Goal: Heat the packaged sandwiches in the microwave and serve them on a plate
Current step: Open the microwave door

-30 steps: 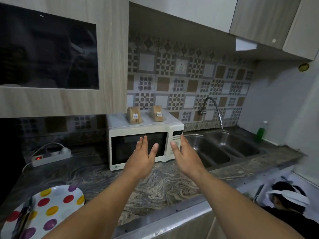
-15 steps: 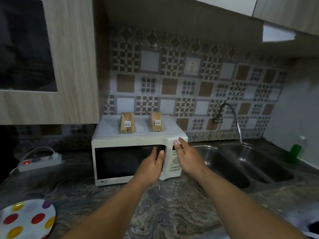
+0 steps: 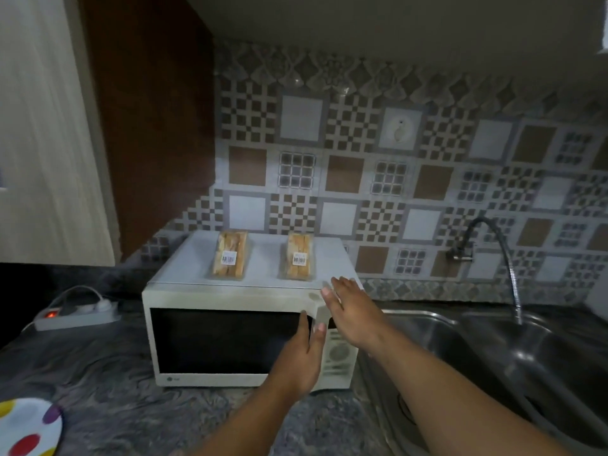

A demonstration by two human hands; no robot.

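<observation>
A white microwave (image 3: 230, 297) stands on the dark marbled counter with its door closed. Two packaged sandwiches lie on its top: the left sandwich (image 3: 230, 254) and the right sandwich (image 3: 299, 256), each with a barcode label. My left hand (image 3: 301, 353) lies flat against the right edge of the door, fingers straight. My right hand (image 3: 350, 309) reaches over the top right corner of the microwave, above the control panel, with fingers extended. A white plate with coloured dots (image 3: 28, 426) sits at the bottom left corner.
A steel double sink (image 3: 493, 350) with a curved tap (image 3: 493, 255) lies right of the microwave. A power strip (image 3: 77, 315) with a red light rests on the counter at the left. A wooden wall cabinet (image 3: 49, 126) hangs over the left side.
The view has come closer to the microwave. Both hands have moved forward: the left one onto the door's right edge, the right one up to the top right corner.
</observation>
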